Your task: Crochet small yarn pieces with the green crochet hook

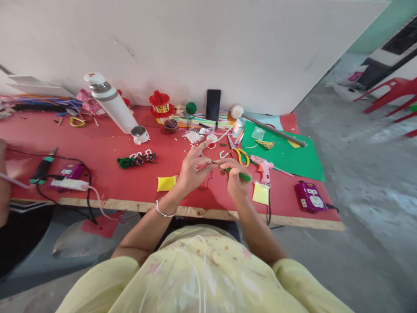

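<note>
My two hands — left hand (194, 170) and right hand (235, 178) — close their fingers on one slim green stick (240, 175); two soft yellow squares (166, 183) flank them on the red desk (107, 150).

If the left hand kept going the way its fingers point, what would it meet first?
The left hand points up and right, toward the wall. Probably the small red-rimmed container just past its fingertips comes first, though depth is unclear.
</note>
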`<state>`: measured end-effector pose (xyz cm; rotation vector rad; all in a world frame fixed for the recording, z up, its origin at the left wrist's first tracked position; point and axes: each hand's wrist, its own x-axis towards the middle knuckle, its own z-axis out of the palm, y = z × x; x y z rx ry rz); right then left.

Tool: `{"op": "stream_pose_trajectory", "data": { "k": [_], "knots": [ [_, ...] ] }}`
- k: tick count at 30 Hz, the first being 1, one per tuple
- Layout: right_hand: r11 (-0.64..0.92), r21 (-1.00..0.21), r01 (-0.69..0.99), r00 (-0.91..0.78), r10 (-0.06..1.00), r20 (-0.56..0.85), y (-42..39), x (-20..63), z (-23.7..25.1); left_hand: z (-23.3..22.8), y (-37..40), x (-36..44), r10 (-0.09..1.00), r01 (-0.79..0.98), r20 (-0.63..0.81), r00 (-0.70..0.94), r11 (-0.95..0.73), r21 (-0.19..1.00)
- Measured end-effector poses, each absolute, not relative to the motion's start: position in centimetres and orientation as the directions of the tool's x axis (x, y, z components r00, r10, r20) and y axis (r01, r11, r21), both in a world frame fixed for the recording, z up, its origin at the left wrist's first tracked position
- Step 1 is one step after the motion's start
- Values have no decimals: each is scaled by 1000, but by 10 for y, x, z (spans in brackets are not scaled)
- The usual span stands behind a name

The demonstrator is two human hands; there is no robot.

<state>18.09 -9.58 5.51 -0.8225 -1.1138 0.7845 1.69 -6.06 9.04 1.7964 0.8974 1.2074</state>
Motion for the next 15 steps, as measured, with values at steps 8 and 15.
{"op": "stream_pose_trajectory", "data": {
  "k": [8, 15],
  "knots": [
    [259, -912, -319, 278, 945, 171, -90, 165, 51, 83, -53, 15, 866, -111, 310, 391, -290, 951],
    [206, -943, -261, 150, 974, 171, -92, 180, 55, 84, -51, 10, 884, -80, 253, 393, -241, 967]
  ]
}}
